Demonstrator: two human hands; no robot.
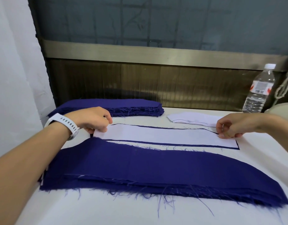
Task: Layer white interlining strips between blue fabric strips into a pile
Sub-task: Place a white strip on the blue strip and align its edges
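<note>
A white interlining strip [164, 135] lies on a blue strip [172, 144] mid-table. The left hand [94, 118] pinches its left end with curled fingers, and the right hand [232, 126] pinches its right end. The layered pile [140, 169] sits nearer; a blue stack [123, 104] and a white stack [195, 118] lie farther back, near a water bottle [260, 90].

Left hand [94, 119] and right hand [229, 127] well apart, palms down, fingertips in a pinch; forearms forward
</note>
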